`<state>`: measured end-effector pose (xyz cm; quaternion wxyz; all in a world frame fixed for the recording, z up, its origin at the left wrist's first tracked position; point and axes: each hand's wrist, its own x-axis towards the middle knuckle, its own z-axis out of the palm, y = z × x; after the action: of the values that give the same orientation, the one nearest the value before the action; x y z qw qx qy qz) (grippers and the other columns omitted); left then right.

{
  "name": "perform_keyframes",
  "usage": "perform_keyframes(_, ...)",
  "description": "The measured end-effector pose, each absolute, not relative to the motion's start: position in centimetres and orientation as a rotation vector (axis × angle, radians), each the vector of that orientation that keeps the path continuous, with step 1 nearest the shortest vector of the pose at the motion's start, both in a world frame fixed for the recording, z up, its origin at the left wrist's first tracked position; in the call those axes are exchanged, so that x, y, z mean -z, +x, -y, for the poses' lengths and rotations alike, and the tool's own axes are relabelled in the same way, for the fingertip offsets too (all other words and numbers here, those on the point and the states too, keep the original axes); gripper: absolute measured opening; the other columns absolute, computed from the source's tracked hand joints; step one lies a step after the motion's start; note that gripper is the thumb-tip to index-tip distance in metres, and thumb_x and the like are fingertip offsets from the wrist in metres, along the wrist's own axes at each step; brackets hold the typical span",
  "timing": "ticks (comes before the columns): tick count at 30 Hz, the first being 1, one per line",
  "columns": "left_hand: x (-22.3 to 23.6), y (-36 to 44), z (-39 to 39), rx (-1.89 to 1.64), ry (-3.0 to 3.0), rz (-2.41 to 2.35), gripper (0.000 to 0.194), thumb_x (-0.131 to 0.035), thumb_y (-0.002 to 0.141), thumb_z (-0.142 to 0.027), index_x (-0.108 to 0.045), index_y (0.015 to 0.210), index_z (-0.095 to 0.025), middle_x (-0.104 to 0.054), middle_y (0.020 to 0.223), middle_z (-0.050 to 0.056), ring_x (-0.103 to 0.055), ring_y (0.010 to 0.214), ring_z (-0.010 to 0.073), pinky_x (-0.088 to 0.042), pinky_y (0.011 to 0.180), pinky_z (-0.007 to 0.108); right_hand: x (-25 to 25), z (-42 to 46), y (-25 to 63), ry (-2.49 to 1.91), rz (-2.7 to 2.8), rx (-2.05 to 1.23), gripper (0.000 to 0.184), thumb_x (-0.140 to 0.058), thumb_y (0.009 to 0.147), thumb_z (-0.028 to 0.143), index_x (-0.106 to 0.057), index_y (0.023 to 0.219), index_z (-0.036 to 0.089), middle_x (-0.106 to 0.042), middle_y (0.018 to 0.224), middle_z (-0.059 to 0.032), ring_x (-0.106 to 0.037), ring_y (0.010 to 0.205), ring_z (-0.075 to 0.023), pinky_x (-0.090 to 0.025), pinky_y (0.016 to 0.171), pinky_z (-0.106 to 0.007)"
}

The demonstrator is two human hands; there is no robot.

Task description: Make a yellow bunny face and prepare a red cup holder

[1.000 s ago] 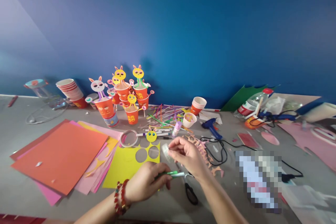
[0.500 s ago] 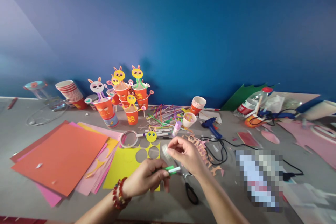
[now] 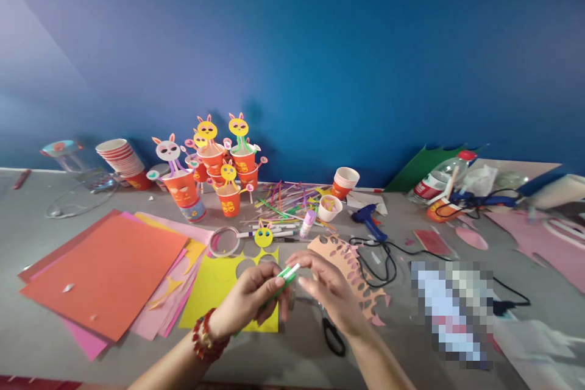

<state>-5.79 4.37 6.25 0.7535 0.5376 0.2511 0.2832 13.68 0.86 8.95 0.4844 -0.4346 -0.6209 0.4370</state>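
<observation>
My left hand (image 3: 257, 295), with red bead bracelets at the wrist, grips a small bundle of green and white sticks (image 3: 287, 274) between thumb and fingers. The white end points up and right. My right hand (image 3: 326, 286) curves around that end, its thumb and forefinger apart; whether its fingertips touch the sticks is hard to see. Under the hands lies a yellow sheet (image 3: 210, 286) with round holes cut out. Black-handled scissors (image 3: 333, 336) rest below my right hand, partly hidden. A yellow face cutout (image 3: 264, 236) lies at the sheet's top edge.
Orange paper cups (image 3: 228, 201) with animal-face figures stand at the back left. Coloured sheets (image 3: 105, 268) are stacked at left. A tape ring (image 3: 223, 242), glue stick (image 3: 308, 223), blue glue gun (image 3: 369, 221) with black cord, and perforated peach paper (image 3: 324, 248) lie around the middle.
My right hand has come down and curled in near the sticks' end. My left hand has tilted the sticks more upright and raised them slightly.
</observation>
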Motion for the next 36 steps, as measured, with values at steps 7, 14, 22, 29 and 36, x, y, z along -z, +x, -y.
perform_keyframes(7, -6.33, -5.65, -3.78, -0.724, 1.340, -0.662, 0.035, -0.050, 0.098, -0.048, -0.048, 0.084, -0.016, -0.073, 0.068, 0.006, -0.037, 0.034, 0.0018, -0.023, 0.035, 0.014, -7.95, -0.57, 12.74, -1.161, 1.410, -1.056, 0.009, -0.063, 0.090, 0.031, -0.068, 0.090, 0.022, -0.068, 0.089, -0.0041, -0.064, 0.089, -0.0224, -0.048, 0.083, -0.030)
perform_keyframes(14, -6.40, -5.50, -3.47, -0.771, 1.457, -0.750, 0.034, -0.045, 0.100, -0.046, -0.050, 0.084, -0.016, -0.072, 0.069, 0.006, -0.040, 0.036, 0.0024, -0.027, 0.038, 0.014, -8.02, -0.70, 12.68, -1.150, 1.450, -0.905, 0.007, -0.066, 0.088, 0.027, -0.066, 0.083, 0.022, -0.068, 0.089, -0.0031, -0.064, 0.087, -0.0207, -0.048, 0.079, -0.028)
perform_keyframes(22, -6.38, -5.51, -3.41, -0.783, 1.477, -0.787, 0.033, -0.046, 0.100, -0.045, -0.050, 0.085, -0.017, -0.071, 0.067, 0.004, -0.042, 0.036, 0.0028, -0.029, 0.039, 0.014, -8.11, -0.83, 12.83, -1.170, 1.507, -0.844, 0.006, -0.065, 0.087, 0.025, -0.066, 0.082, 0.021, -0.067, 0.080, 0.0000, -0.062, 0.076, -0.0175, -0.046, 0.071, -0.025)
perform_keyframes(29, -6.41, -5.37, -3.53, -0.768, 1.396, -0.724, 0.032, -0.048, 0.099, -0.046, -0.049, 0.087, -0.017, -0.075, 0.074, 0.007, -0.042, 0.034, 0.0020, -0.026, 0.036, 0.013, -8.27, -0.68, 12.83, -1.192, 1.505, -0.876, 0.008, -0.064, 0.088, 0.026, -0.066, 0.082, 0.021, -0.067, 0.078, 0.0005, -0.062, 0.075, -0.0173, -0.046, 0.070, -0.025)
perform_keyframes(36, -6.46, -5.54, -3.42, -0.788, 1.460, -0.756, 0.031, -0.049, 0.099, -0.045, -0.049, 0.085, -0.017, -0.076, 0.075, 0.007, -0.046, 0.037, 0.0026, -0.030, 0.038, 0.013, -8.09, -0.56, 12.86, -1.148, 1.462, -0.924, 0.006, -0.065, 0.089, 0.027, -0.066, 0.091, 0.022, -0.067, 0.083, -0.0005, -0.064, 0.080, -0.0184, -0.049, 0.076, -0.027)
